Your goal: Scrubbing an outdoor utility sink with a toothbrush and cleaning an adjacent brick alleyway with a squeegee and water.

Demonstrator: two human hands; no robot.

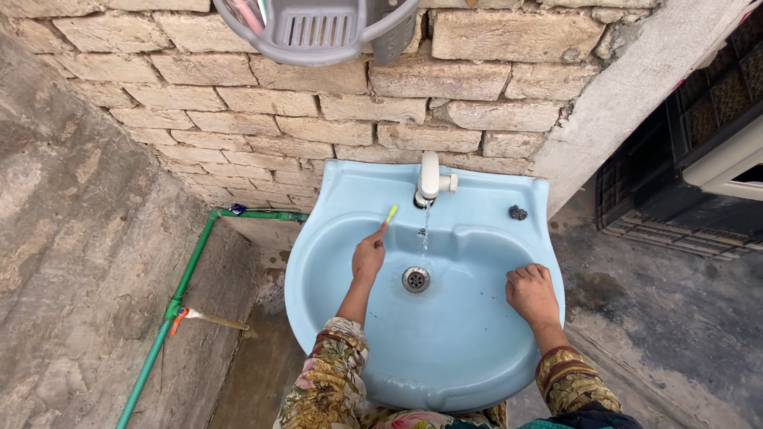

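Note:
My left hand [368,256] is over the left side of a light blue wash basin [334,318] and grips a yellow-green toothbrush [390,214], its tip pointing toward the tap. A thin stream of water falls from the white tap [430,179] toward the metal drain [416,279]. On the basin's right rim rests my right hand [531,292], fingers curled, holding nothing. Both forearms wear floral patterned sleeves.
A small dark object [518,212] lies on the basin's back right ledge. A grey plastic basket [318,28] hangs on the brick wall above. A green pipe [187,278] with a small valve runs down the left. Dark crates [691,159] stand at the right.

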